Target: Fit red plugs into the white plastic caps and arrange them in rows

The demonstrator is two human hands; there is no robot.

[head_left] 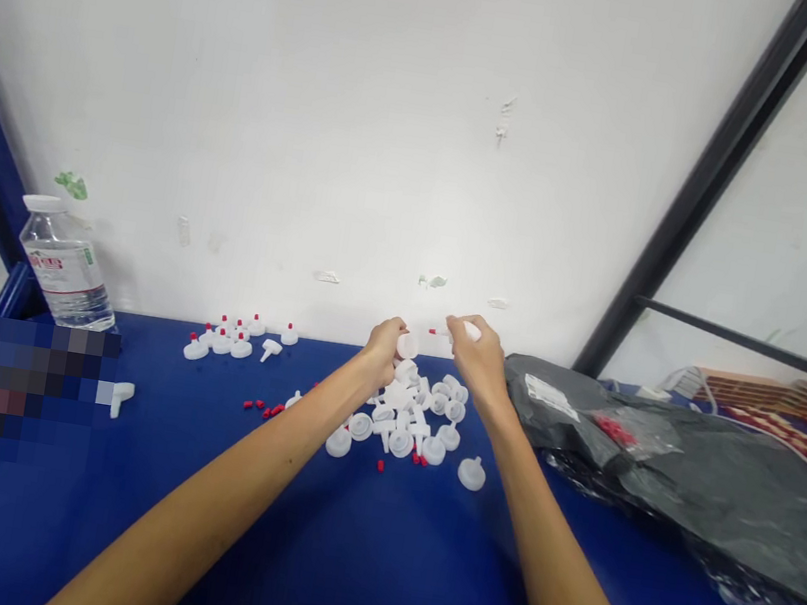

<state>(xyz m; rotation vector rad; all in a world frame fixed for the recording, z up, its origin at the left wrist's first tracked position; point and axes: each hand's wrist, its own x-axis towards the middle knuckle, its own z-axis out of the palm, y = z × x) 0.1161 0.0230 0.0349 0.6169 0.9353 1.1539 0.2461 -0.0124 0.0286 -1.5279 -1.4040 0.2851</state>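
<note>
Surface: blue (pixel 306 551), running under everything from near to far.
Loose pieces, near: a red tip (pixel 380 465) lies alone, and a white cap (pixel 472 474) sits just right of the heap.
Heap, middle: white spouted caps (pixel 401 442) lie at mixed angles, some touching, probably massed there to be within reach of both hands.
Red tips, left of heap: a loose scatter (pixel 268 414).
Left hand (pixel 382 352): narrow grip on a white round piece (pixel 407 346), above the heap's far edge.
Right hand (pixel 477 356): fingers closed on a red-tipped white piece (pixel 473 331), its tip pointing left; held by the wide end, seemingly to leave the tip free.
Group, far left: red-tipped caps (pixel 196 349), mostly upright, perhaps set apart to keep them from the bare ones.
Dark bag (pixel 696 478), right: contents hidden.
Clear bag (pixel 646 433), on it: red pieces inside.
Bottle (pixel 69 278), far left: capped, apparently holding clear liquid.
</note>
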